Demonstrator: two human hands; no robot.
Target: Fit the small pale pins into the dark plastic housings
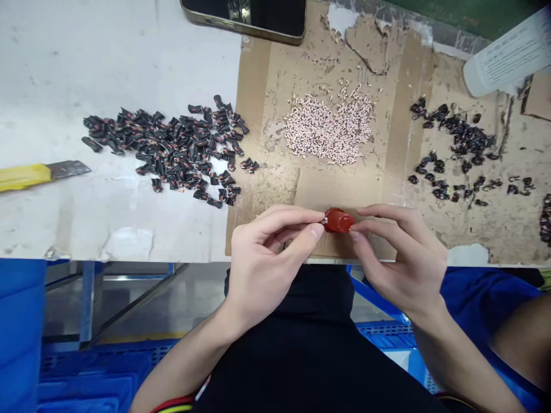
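A small, glossy red cup-like piece stands on the cardboard near the table's front edge, between my two hands. On its left, my left hand pinches a small dark part with a pale tip between thumb and forefinger, right against the red piece. My right hand is at the other side, its thumb and a finger brought together at the red piece's edge. Whatever those fingertips hold is too small to make out. Beyond the hands lies a heap of tiny pinkish-white pieces.
Many black parts with reddish insides are spread at left, near a yellow utility knife with its blade out. Shiny dark pieces lie at right, below a white bottle. A phone rests at the back. Another person's arm shows lower right.
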